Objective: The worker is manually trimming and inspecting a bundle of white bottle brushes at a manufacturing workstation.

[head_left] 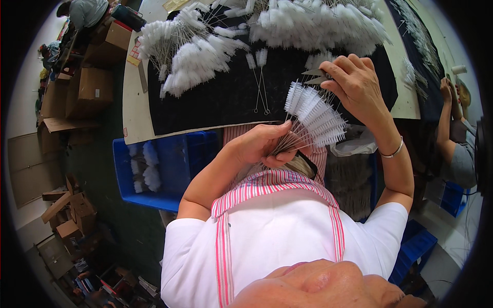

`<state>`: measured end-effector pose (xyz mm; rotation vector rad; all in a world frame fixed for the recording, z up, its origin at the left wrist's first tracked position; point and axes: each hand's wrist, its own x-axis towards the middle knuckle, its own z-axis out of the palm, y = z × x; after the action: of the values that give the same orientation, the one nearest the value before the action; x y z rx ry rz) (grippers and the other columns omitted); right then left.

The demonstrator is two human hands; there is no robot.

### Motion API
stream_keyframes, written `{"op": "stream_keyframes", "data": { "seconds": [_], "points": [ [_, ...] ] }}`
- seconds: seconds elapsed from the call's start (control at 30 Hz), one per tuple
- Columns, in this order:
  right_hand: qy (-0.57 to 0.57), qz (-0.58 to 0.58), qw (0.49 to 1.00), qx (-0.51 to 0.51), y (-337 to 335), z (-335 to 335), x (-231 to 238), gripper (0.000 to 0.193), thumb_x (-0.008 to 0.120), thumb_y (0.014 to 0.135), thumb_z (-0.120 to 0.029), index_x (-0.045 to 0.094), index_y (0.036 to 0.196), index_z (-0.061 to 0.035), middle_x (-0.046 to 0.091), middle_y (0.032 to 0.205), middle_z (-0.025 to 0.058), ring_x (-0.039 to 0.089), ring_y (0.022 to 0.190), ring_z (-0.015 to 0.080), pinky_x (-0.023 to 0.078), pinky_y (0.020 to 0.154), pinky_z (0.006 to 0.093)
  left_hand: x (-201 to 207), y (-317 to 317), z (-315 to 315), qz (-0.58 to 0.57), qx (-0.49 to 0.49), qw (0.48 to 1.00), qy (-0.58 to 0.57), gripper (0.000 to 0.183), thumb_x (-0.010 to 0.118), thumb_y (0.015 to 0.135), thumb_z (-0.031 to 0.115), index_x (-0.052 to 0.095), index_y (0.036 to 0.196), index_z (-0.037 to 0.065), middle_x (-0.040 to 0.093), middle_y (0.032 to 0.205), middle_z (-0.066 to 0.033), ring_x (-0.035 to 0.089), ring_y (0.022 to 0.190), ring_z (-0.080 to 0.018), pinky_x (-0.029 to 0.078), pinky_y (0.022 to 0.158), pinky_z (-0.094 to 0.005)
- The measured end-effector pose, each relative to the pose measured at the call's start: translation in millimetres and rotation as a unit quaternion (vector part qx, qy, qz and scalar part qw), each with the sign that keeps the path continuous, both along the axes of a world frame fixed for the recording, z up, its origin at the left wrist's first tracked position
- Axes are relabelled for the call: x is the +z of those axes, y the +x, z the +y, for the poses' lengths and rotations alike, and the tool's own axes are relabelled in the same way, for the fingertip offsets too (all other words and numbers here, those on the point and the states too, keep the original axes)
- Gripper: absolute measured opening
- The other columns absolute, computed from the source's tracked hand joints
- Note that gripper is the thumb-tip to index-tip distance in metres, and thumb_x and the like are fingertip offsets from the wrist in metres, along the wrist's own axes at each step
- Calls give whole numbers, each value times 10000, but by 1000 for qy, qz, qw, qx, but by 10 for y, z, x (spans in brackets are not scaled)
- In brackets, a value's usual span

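My left hand [264, 142] is closed round the thin wire handles of several white bristle brushes [317, 117]. Their heads fan out up and to the right, in front of the table's near edge. My right hand [357, 84] grips small metal scissors [314, 77], their blades pointing left just above the brush heads. The blades look slightly parted; whether they touch a bristle I cannot tell. Two loose brushes [261, 77] with looped wire ends lie on the black cloth [205, 105] beyond my hands.
Heaps of white brushes [313, 25] cover the table's far side, with another pile [200, 56] at left. A metal ruler [142, 77] lies by the left edge. Below stands a blue bin [200, 154] with brushes inside. Cardboard boxes [90, 92] line the left; another person [457, 149] works at right.
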<state>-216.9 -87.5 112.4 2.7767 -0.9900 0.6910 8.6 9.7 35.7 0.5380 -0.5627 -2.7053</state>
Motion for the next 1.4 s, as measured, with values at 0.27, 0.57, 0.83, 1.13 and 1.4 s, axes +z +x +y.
{"op": "stream_keyframes", "data": {
  "seconds": [0.27,0.57,0.83,1.13,1.4],
  "points": [
    [-65,50,994,73,-10,-51,130,262,651,753,-321,631,919,-121,531,766,-31,487,756,136,330,748,292,31,35,78,39,-54,997,39,773,256,933,547,528,1082,-162,414,526,-37,297,379,-81,249,336,-207],
    [-56,73,988,125,-29,-26,158,261,691,694,-293,620,885,-131,518,770,-34,474,781,129,326,800,289,7,108,95,52,-115,991,53,734,277,936,525,542,1075,-146,410,538,-32,319,407,-90,260,360,-213],
    [-53,75,987,133,-16,-7,180,284,703,662,-297,621,882,-136,521,780,-43,476,794,125,327,815,287,21,114,110,46,-126,989,57,703,305,931,518,567,1061,-121,415,550,-29,336,437,-105,275,399,-224],
    [-54,92,983,152,-13,-19,164,262,704,656,-297,623,850,-140,531,786,-48,484,800,117,328,825,284,42,133,112,15,-141,988,58,720,303,926,537,571,1059,-118,409,557,-25,334,446,-105,256,389,-221],
    [-48,80,984,155,-14,-32,156,243,707,663,-296,637,828,-132,533,764,-41,485,774,120,333,808,286,55,147,91,-20,-140,989,35,703,275,948,509,577,1050,-117,403,560,-28,330,447,-104,265,391,-216]
  ]
}}
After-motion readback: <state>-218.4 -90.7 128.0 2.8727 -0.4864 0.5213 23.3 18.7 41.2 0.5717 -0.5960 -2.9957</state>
